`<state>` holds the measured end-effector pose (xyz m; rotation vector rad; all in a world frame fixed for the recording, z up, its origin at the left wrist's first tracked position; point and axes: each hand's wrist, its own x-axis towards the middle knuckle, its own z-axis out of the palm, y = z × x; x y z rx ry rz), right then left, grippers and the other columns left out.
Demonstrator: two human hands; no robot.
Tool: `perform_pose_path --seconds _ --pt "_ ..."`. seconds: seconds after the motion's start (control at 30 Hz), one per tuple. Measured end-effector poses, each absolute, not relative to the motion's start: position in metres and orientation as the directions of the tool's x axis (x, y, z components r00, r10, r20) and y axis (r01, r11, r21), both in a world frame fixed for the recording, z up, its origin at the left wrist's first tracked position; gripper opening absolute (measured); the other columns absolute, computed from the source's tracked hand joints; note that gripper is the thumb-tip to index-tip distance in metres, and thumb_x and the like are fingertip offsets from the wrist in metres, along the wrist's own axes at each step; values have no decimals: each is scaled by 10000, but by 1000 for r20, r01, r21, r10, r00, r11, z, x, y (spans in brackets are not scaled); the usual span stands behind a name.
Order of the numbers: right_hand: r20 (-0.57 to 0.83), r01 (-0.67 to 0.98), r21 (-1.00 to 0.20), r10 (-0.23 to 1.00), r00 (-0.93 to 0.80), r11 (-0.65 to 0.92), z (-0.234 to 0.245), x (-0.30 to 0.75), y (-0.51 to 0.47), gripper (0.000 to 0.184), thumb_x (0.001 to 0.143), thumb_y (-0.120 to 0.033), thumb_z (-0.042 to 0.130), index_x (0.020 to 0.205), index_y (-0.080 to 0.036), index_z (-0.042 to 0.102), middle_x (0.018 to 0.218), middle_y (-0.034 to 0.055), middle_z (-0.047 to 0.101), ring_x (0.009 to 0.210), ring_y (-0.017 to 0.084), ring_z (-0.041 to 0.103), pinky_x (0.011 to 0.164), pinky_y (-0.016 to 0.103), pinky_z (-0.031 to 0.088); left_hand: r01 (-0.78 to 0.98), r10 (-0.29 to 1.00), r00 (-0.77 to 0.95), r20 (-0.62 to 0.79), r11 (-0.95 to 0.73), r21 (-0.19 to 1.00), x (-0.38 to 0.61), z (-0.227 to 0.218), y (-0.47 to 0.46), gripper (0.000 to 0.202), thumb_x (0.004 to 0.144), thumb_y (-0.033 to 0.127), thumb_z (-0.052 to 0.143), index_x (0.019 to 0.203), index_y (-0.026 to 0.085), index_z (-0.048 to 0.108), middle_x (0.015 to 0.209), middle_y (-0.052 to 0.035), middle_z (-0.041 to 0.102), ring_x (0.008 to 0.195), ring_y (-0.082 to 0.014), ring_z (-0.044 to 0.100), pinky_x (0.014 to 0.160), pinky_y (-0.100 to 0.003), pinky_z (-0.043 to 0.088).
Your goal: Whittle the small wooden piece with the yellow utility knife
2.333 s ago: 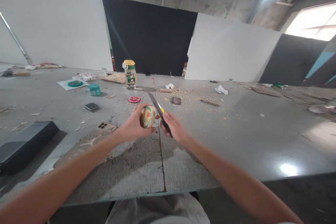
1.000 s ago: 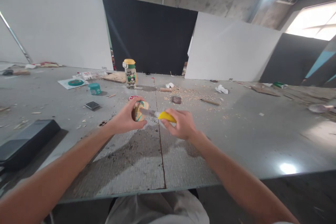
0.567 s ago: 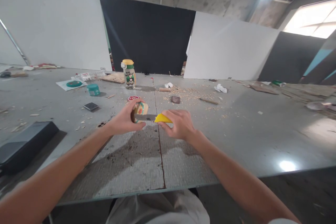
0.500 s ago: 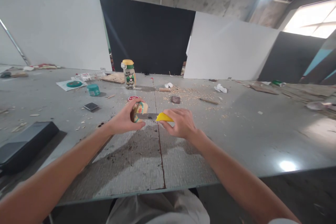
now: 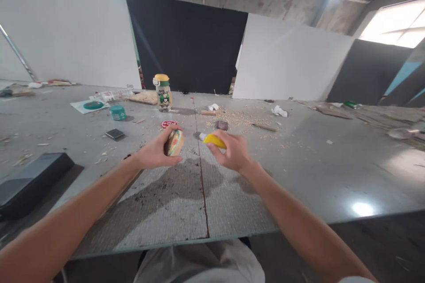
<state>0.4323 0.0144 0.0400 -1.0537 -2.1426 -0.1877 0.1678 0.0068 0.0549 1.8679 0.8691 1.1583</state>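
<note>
My left hand (image 5: 153, 152) is closed round a small rounded wooden piece (image 5: 175, 142) painted with green, orange and cream rings, held just above the grey table (image 5: 299, 172). My right hand (image 5: 233, 150) grips a yellow-handled utility knife (image 5: 213, 140). Its short blade points left and away, a little apart from the wooden piece. Both forearms reach in from the bottom of the view.
Behind the hands lie a red round lid (image 5: 169, 123), a bottle with a yellow cap (image 5: 162, 92), a teal tub (image 5: 117, 112), a small dark square (image 5: 114, 134), wood shavings (image 5: 239, 118) and a dark block (image 5: 222, 124). A black flat case (image 5: 29, 181) rests at the left.
The knife blade lay across the wooden piece half a second ago; now my right hand has drawn it off to the right and up. The wooden piece has turned in my left hand.
</note>
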Motion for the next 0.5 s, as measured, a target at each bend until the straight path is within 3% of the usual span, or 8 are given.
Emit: perform_pose_path --seconds 0.13,0.5 --pt "605 687 -135 609 -514 714 39 415 0 305 916 -492 482 993 -224 607 824 20 701 682 175 608 624 295 355 218 819 407 405 -518 827 169 48 8 668 558 269 818 1176 252 565 1034 -49 571 983 -264 575 747 -314 510" --pt "561 702 -85 617 -553 707 39 412 -3 278 915 -473 478 1005 -253 622 870 42 716 741 210 627 651 337 382 371 769 433 470 -627 685 166 43 10 686 665 308 766 1280 243 469 1047 -50 550 1019 -251 550 800 -327 512"
